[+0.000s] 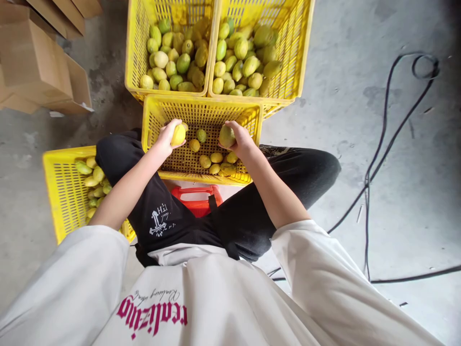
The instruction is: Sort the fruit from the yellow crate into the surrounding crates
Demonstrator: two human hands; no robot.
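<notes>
My left hand (pixel 168 136) is wrapped round a bright yellow lemon (pixel 178 135) over the left part of the near yellow crate (pixel 148 120). Over the same crate's right part, my right hand (pixel 240 137) grips a larger, duller green-yellow fruit (pixel 226 136). Several loose lemons lie on the crate's perforated floor below and between the hands, among them a greenish one (pixel 201 136) and a yellow one (pixel 194 145). Another lemon is partly hidden behind my left hand.
Two yellow crates, left (pixel 129 62) and right (pixel 300 62), stand beyond, holding many lemons. Another crate (pixel 59 192) of fruit is at the left. Cardboard boxes (pixel 43 62) are upper left, a red object (pixel 198 207) between my legs, and a black cable (pixel 378 168) on the right floor.
</notes>
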